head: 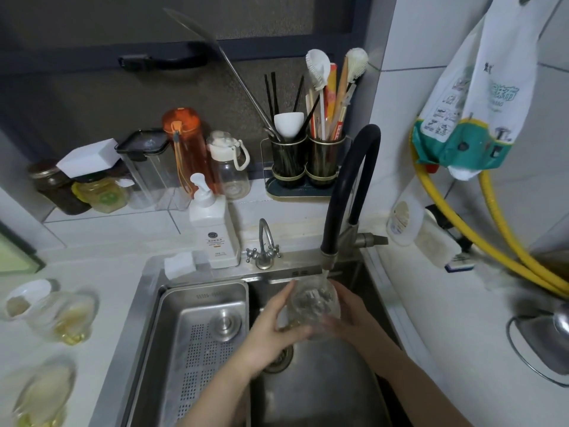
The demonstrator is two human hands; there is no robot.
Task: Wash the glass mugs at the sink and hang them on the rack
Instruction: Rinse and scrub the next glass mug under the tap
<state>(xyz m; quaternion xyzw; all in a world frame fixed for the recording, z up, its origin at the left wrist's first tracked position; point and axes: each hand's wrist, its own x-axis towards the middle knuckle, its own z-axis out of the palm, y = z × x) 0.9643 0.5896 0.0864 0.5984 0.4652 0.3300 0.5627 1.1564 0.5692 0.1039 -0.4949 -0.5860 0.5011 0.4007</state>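
White tiled counter (117, 272) wraps a stainless steel sink (323, 396), seen from the head camera looking down. Over the basin, both hands grip one glass mug (312, 306) under the spout of a black gooseneck faucet (348, 192), water running into it. The left hand (271, 331) wraps the mug's left side and base with fingers curled around it; the right hand (351, 306) clasps its right side. Blur hides the mug's handle. A perforated steel drain tray (197, 331) sits in the sink's left part, a round metal plug (224, 323) resting on it. Behind the sink stand a white pump soap bottle (214, 232) and a small two-handled tap (264, 248). Further back, a twin utensil holder (306, 163) carries chopsticks and brushes. On the counter at left, more glass mugs (64, 315) wait, blurred. Yellow hoses (492, 238) run down the right wall.
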